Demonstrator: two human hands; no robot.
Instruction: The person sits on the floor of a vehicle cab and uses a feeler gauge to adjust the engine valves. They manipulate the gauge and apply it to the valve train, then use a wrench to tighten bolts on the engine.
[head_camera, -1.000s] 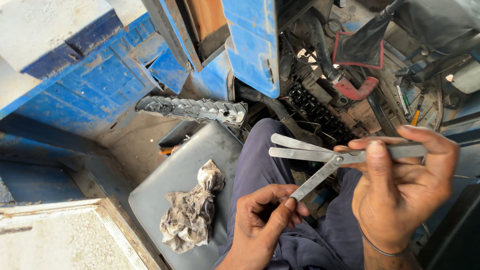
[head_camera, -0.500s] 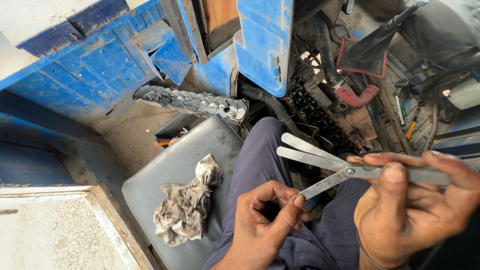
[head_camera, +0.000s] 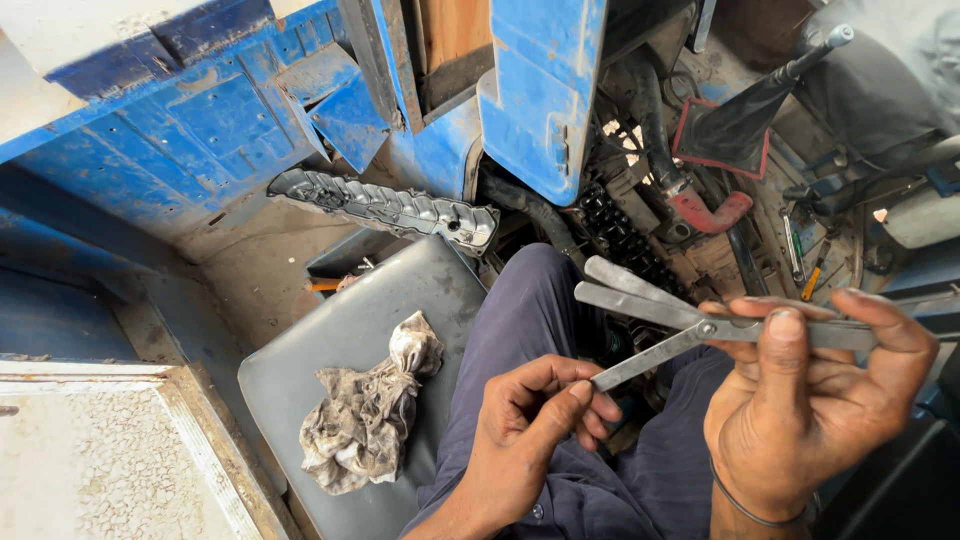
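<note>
From the head view, my right hand (head_camera: 800, 410) is closed around the feeler gauge set (head_camera: 700, 325) above my lap, while my left hand (head_camera: 535, 425) pinches one fanned blade's tip; I judge a thin blade could bend or slip into the engine bay (head_camera: 640, 240).

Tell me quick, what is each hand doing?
Left hand: closed, pinching the tip of one blade of the feeler gauge.
Right hand: closed around the gauge's handle end, blades fanned out.
</note>
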